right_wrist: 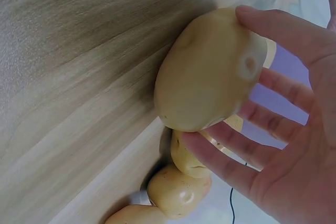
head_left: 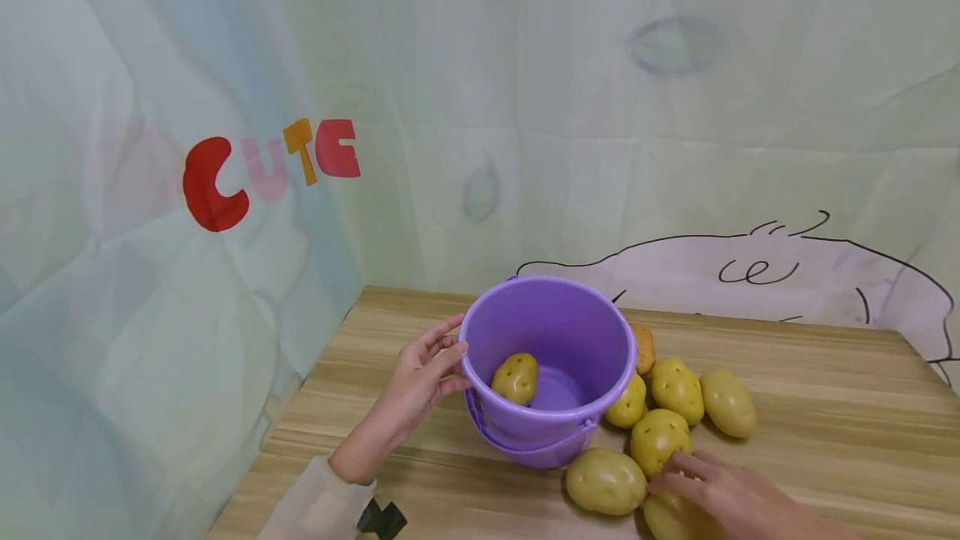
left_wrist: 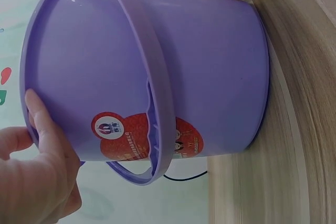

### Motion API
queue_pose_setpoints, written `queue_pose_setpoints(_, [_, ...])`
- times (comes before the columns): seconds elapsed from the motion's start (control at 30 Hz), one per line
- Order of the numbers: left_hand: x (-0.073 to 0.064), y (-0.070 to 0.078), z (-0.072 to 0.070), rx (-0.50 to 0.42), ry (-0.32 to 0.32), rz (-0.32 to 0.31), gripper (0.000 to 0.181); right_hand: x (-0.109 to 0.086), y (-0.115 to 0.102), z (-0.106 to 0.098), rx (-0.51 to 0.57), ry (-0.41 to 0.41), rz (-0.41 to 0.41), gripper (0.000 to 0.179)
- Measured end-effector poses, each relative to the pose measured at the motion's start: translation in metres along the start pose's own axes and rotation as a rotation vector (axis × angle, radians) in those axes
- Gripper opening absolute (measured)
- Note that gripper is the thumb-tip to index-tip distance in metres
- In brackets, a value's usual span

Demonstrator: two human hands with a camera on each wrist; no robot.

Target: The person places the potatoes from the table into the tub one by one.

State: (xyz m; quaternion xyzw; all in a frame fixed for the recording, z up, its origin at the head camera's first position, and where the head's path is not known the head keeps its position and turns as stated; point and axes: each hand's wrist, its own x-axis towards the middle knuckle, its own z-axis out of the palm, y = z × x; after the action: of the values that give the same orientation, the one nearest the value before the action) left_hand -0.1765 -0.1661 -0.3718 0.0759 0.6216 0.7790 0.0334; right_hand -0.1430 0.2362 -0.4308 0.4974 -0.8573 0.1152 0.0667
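Note:
A purple bucket (head_left: pixel 517 432) stands upright on the table, and one potato (head_left: pixel 516 379) lies inside it. My left hand (head_left: pixel 423 369) holds the bucket's left side at the rim, with thumb and fingertips against the edge. In the left wrist view, the bucket's handle (left_wrist: pixel 152 66) hangs down across a red label (left_wrist: pixel 126 137). To the right of the bucket, my right hand (head_left: pixel 720 490) grips a potato (right_wrist: pixel 205 72) at the table's near side, thumb at one end and fingers along the other. A second potato (head_left: pixel 606 482) lies between this one and the bucket.
Several more potatoes, including a yellow potato (head_left: pixel 660 440) and a paler potato (head_left: pixel 729 402), lie right of the bucket. An orange-brown item (head_left: pixel 642 348) is partly hidden behind the rim. Printed cloth (head_left: pixel 450 107) hangs behind and left of the wooden table (head_left: pixel 847 423).

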Motion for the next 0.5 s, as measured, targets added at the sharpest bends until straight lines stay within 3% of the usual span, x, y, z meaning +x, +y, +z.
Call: queue_pose_setpoints(0.5, [0.0009, -0.0005, -0.0002, 0.008, -0.005, -0.003, 0.052, -0.0018, 0.0016, -0.0017, 0.127, -0.125, 0.041, 0.052])
